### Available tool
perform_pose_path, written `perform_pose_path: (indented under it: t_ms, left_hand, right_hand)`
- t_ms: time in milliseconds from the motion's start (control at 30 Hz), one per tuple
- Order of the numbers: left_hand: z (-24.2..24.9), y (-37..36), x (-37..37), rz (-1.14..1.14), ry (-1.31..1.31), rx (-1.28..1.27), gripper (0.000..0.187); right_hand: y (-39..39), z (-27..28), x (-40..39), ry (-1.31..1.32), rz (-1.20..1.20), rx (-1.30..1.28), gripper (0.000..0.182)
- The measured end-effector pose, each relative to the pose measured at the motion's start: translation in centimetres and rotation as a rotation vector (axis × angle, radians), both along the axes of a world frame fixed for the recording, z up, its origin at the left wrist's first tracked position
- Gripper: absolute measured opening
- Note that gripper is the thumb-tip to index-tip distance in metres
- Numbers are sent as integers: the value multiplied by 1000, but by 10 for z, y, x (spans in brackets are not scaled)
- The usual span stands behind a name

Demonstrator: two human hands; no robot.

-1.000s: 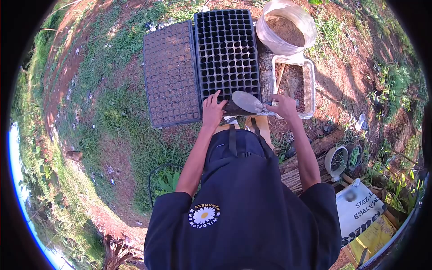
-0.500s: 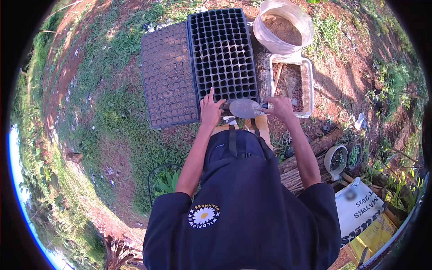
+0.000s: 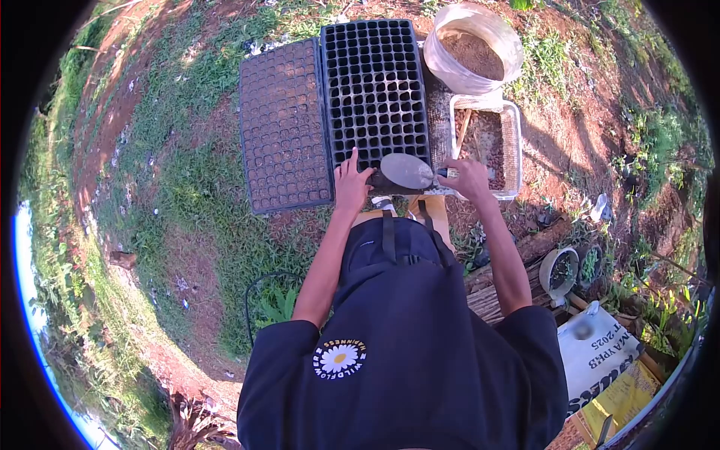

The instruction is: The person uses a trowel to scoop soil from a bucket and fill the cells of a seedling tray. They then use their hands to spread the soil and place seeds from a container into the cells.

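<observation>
My left hand (image 3: 352,182) grips the near edge of a black seedling tray (image 3: 375,94), its index finger stretched over the cells and its thumb out to the side. The cells of this tray look dark and unfilled. My right hand (image 3: 469,180) is closed round the handle of a trowel (image 3: 407,171). Its rounded grey blade points left, over the tray's near right corner. Just left of the black tray lies a second seedling tray (image 3: 285,127), its cells filled with brown soil.
A whitish round tub (image 3: 510,56) with soil inside stands at the far right. Nearer is a rectangular basin (image 3: 514,150) holding reddish-brown bits and a stick. Wooden poles (image 3: 506,289), a small pot (image 3: 559,271) and a printed sack (image 3: 600,349) lie to my right.
The trowel blade has tilted and risen slightly, farther over the tray's near corner. The black tray's far end has shifted slightly right. My left hand has stayed nearly in place.
</observation>
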State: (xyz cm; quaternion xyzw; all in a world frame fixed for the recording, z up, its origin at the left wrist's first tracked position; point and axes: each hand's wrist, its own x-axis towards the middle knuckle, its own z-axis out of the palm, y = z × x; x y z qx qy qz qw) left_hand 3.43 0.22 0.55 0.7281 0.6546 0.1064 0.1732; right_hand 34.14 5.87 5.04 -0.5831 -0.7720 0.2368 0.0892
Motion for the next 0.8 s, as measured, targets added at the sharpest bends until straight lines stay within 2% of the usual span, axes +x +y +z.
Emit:
perform_pose_path:
  t_ms: [67, 167, 200, 267, 367, 467, 567, 800]
  left_hand:
    - [1, 0, 0, -3, -4, 3, 51]
    - [2, 0, 1, 1, -6, -1, 51]
    - [2, 0, 2, 6, -2, -9, 52]
    - [3, 0, 2, 8, -8, -15, 52]
    - [2, 0, 0, 3, -8, -12, 52]
    - [1, 0, 1, 2, -8, -3, 53]
    - [1, -1, 2, 13, -10, -2, 53]
    - [0, 0, 1, 4, -16, 24, 52]
  right_hand:
    - [-1, 12, -3, -62, 208, 22, 39]
    - [-5, 7, -5, -105, 227, -4, 42]
    - [-5, 4, -6, -105, 229, -4, 42]
    - [-5, 0, -9, -44, 85, 56, 41]
    - [0, 4, -12, -134, 212, -77, 42]
    - [-4, -4, -11, -76, 89, -1, 43]
    - [3, -1, -9, -126, 186, -53, 44]
    - [23, 0, -9, -173, 61, -3, 43]
